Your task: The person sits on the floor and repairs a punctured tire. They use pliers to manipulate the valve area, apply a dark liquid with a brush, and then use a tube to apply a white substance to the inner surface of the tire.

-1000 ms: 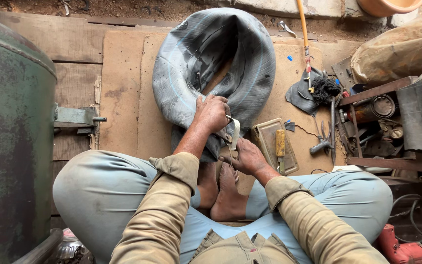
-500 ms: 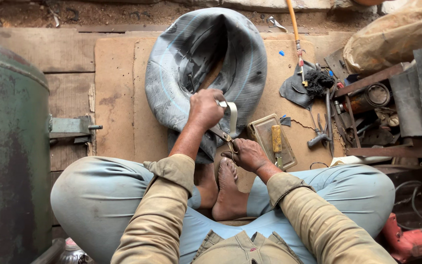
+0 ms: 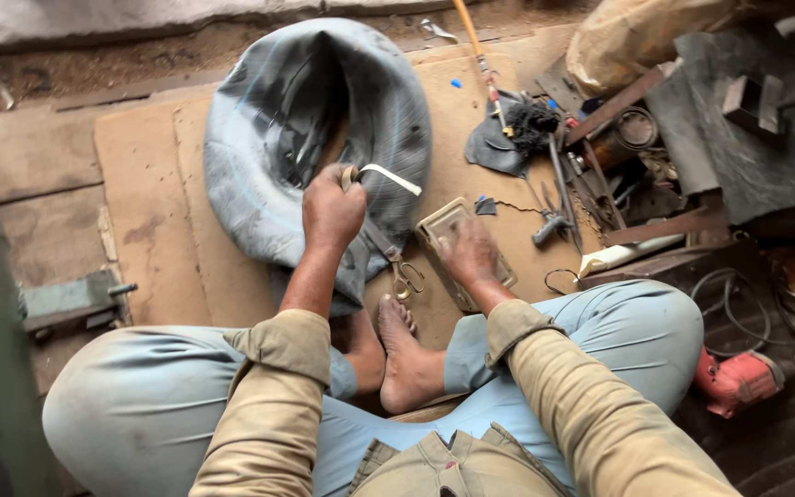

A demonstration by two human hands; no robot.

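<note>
Centre frame, your left hand pinches a pale strip over the grey inner tube; right hand, fingers loosely spread, rests on the shallow tray, contents hidden; scissors just left

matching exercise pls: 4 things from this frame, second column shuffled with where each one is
Things:
1. pale strip
2. scissors
3. shallow tin
4. red power tool

Places:
A. under the right hand
B. pinched in the left hand, over the inner tube
C. far right, beside the person's knee
D. on the board, between the two hands

Pairs: 1-B, 2-D, 3-A, 4-C
</note>
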